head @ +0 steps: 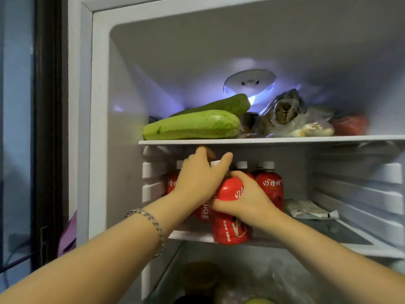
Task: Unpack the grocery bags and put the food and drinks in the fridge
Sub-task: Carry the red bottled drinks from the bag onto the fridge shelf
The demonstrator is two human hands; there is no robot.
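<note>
The right grip (245, 200) is clasped round the shoulder of a red bottle (228, 229) standing at the front edge of the fridge's middle shelf (341, 238). At its 11 o'clock, the left grip (197, 178) lies over the capped red bottles (271, 187) behind; whether it clasps one cannot be told. A white packet (311, 209) lies at 3 o'clock.

A left hand (197, 178) masks the neck of a juice bottle (202, 213), its grip unclear; a right hand (243, 200) hides the cap of the front bottle (228, 231). Bagged food (285, 115) on the top shelf (263, 141) is too blurred to identify; items in the lower compartment (241, 257) blur out at the bottom edge.
</note>
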